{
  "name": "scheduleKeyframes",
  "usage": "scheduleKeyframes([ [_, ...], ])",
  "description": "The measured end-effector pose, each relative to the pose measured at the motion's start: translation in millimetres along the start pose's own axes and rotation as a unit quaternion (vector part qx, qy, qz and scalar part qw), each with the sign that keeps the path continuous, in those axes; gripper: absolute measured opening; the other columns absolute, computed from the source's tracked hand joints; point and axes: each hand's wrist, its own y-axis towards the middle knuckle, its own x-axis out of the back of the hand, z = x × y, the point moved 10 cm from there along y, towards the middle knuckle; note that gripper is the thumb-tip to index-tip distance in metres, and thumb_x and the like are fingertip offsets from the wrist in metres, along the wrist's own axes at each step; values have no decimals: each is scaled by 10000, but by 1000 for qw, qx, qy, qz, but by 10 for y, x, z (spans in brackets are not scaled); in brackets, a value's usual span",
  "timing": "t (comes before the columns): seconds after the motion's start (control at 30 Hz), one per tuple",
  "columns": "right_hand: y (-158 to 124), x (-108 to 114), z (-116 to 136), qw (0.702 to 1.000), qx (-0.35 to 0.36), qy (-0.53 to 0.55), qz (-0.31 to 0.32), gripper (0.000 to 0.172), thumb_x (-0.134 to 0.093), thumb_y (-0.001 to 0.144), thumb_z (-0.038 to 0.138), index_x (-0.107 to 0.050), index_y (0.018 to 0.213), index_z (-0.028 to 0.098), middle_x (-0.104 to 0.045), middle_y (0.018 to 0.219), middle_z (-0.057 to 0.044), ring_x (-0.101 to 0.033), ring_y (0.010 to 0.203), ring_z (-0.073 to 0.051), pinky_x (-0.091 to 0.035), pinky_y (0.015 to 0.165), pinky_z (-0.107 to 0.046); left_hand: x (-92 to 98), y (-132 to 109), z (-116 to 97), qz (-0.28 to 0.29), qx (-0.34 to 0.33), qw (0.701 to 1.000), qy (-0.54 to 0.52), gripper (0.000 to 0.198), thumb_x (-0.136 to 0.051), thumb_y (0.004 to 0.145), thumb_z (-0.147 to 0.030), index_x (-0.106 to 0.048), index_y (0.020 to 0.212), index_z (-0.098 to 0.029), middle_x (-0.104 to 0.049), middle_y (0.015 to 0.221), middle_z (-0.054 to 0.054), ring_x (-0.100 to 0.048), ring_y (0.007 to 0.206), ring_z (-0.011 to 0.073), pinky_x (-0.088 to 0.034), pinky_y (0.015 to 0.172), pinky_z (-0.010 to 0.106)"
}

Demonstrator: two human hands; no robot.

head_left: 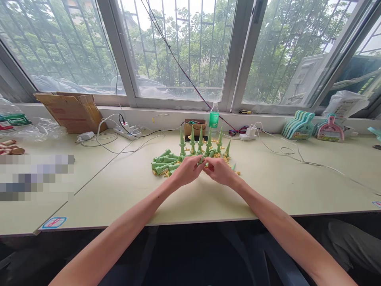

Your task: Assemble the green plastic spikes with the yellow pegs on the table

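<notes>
My left hand (pixel 188 171) and my right hand (pixel 219 171) meet at the middle of the pale table (pixel 125 190), fingers pinched together on a green cone-shaped spike (pixel 203 160) held between them. Just behind the hands, several green spikes (pixel 200 142) stand upright in a row. A heap of lying green spikes (pixel 163 163) sits to the left of my left hand. Small yellow parts (pixel 230 163) lie scattered by my right hand.
A green-labelled bottle (pixel 213 116) and a small cardboard box (pixel 195 127) stand by the window sill. A power strip (pixel 127 131) with cables lies back left, next to a flattened carton (pixel 71 111). Teal and pink plastic items (pixel 312 127) sit back right.
</notes>
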Motion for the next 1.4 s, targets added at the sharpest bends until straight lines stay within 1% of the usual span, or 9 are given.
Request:
scheduleKeyframes([
  [0.3, 13, -17, -44, 1000, -2, -13, -6, 118, -500, 752, 109, -435, 701, 193, -473, 614, 36, -417, 549, -98, -324, 553, -216, -20, -9, 24, 8, 8, 1000, -12, 291, -424, 941, -366, -534, 756, -170, -456, 536, -47, -390, 488, 85, -316, 524, 225],
  [0.47, 13, -19, -33, 1000, 4, -10, -6, 113, -501, 747, 109, -437, 706, 192, -474, 615, 38, -418, 551, -95, -325, 556, -214, -16, -8, 15, 3, 1, 1000, -14, 298, -423, 939, -373, -530, 748, -170, -450, 540, -44, -383, 492, 87, -313, 521, 227],
  [0.63, 7, -16, -18, 1000, 3, -4, -7, 114, -499, 756, 121, -433, 695, 191, -479, 609, 37, -416, 541, -93, -318, 543, -213, -24, -8, 11, 7, -3, 1000, -7, 305, -416, 941, -367, -512, 727, -172, -463, 571, -36, -358, 510, 88, -291, 514, 226],
  [0.9, 6, -22, -15, 1000, -1, -6, 1, 102, -504, 758, 121, -451, 704, 190, -485, 612, 34, -424, 541, -96, -328, 550, -218, -44, -7, 15, 15, 1, 1000, -11, 303, -418, 944, -356, -489, 714, -171, -492, 602, -28, -385, 529, 88, -290, 527, 230],
  [1.13, 3, -36, -26, 1000, -7, -11, 5, 106, -513, 767, 124, -452, 710, 191, -495, 617, 31, -429, 545, -95, -329, 547, -213, -46, -17, 16, 20, 4, 1000, -2, 296, -414, 940, -350, -485, 712, -175, -473, 585, -27, -382, 525, 94, -277, 515, 233],
  [1.23, 2, -54, -15, 1000, -10, -16, 18, 121, -527, 768, 128, -453, 693, 189, -504, 616, 25, -434, 551, -96, -322, 540, -213, -69, -19, 0, 33, -3, 999, 4, 291, -415, 932, -325, -454, 684, -178, -467, 581, -26, -383, 530, 99, -285, 518, 237],
  [1.4, -17, -114, 15, 997, -19, -35, 61, 140, -558, 773, 146, -473, 668, 181, -512, 596, 15, -423, 540, -98, -298, 522, -219, -118, -25, -18, 55, -13, 998, 13, 296, -455, 890, -275, -372, 621, -185, -435, 545, -30, -337, 497, 102, -278, 503, 251],
])
